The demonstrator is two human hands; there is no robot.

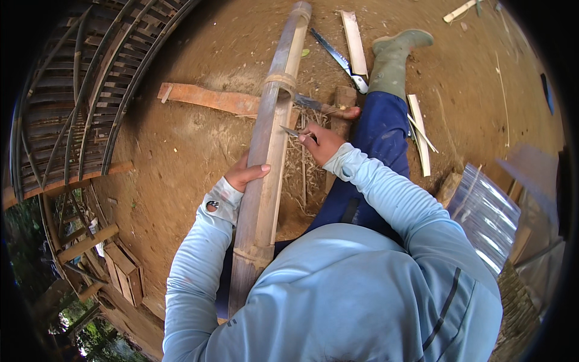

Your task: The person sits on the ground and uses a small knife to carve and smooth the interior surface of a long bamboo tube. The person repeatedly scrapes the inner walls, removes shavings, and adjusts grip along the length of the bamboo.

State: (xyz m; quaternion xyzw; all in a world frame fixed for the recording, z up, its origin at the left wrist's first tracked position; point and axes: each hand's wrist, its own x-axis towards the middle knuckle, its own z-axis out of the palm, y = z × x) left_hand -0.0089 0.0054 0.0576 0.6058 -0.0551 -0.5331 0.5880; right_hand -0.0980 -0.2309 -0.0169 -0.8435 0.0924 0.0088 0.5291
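Note:
A thick bamboo pole (250, 208) lies lengthwise in front of me, from my lap to the far ground, with ringed joints and a cut-open stretch on its right side. My left hand (246, 175) is closed around its left side, thumb on top. Above the cut side, my right hand (322, 143) grips a small knife (291, 131), its blade pointing left with the tip at the bamboo's cut edge. The knife's handle is mostly hidden in my fingers. Thin shavings (300, 172) lie on the ground under my right hand.
An orange-brown plank (211, 98) runs beneath the pole. Beyond my right hand lie a dark blade with a wooden handle (345, 113), a saw (332, 49), and bamboo strips (354, 43). My booted right leg (389, 75) stretches forward. A slatted bamboo structure (78, 96) stands left.

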